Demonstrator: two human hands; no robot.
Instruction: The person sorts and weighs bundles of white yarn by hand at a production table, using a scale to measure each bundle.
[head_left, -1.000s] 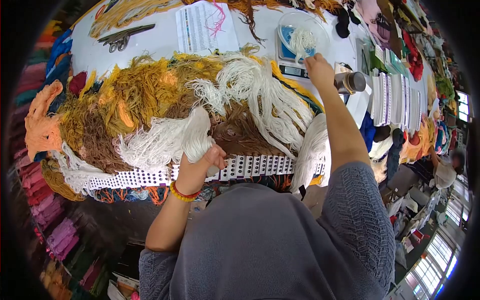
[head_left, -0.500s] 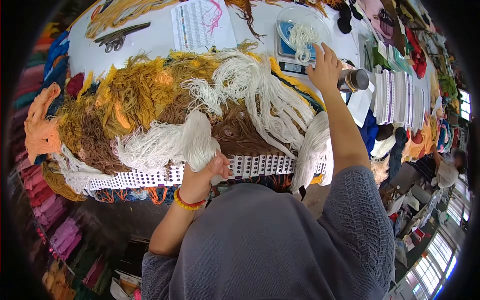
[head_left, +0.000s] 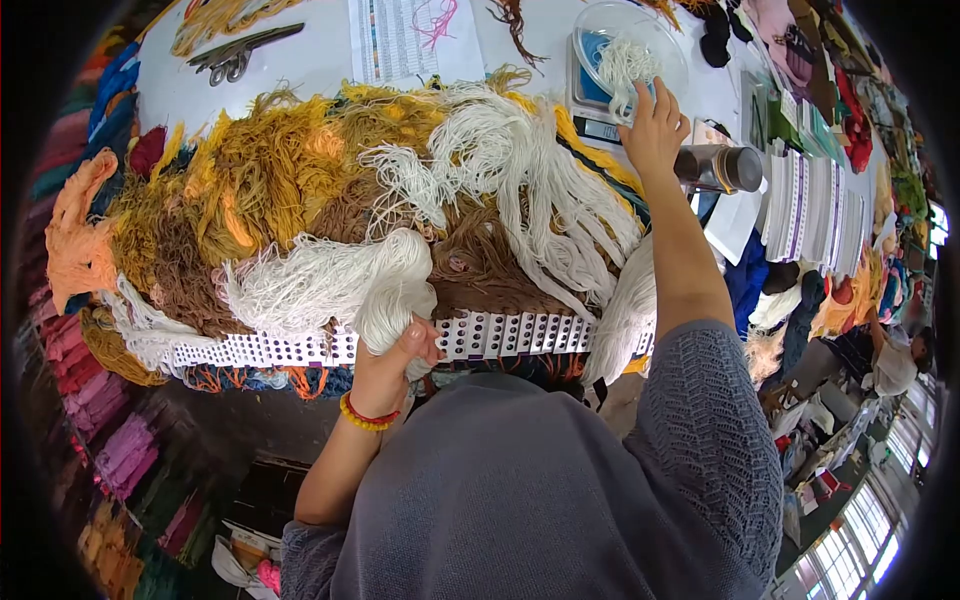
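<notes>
One thick white yarn bundle (head_left: 345, 285): soft, light, floppy; left hand (head_left: 385, 365) clamps its folded end. Right hand (head_left: 655, 125), fingers loosely spread, touches small white yarn tuft (head_left: 628, 62) w/ fingertips.

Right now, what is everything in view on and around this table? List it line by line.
White yarn bundle: one, white, at the near table edge, in the left hand.
White yarn tuft: one, white, in the clear bowl on the scale, at the right hand's fingertips.
Yarn heap: one pile, yellow, brown, orange and white, mid-table.
Perforated strip: one, white, along the near edge.
Printed sheet: one, white, far side.
Scissors: one pair, dark, far left.
Metal cylinder: one, dark and silver, lying beside the scale.
Card stacks: several, white and purple, at right.
Another person: one, seated at far right.
Left hand: one, gripping the white bundle, beaded bracelet on the wrist.
Right hand: one, at the bowl.
</notes>
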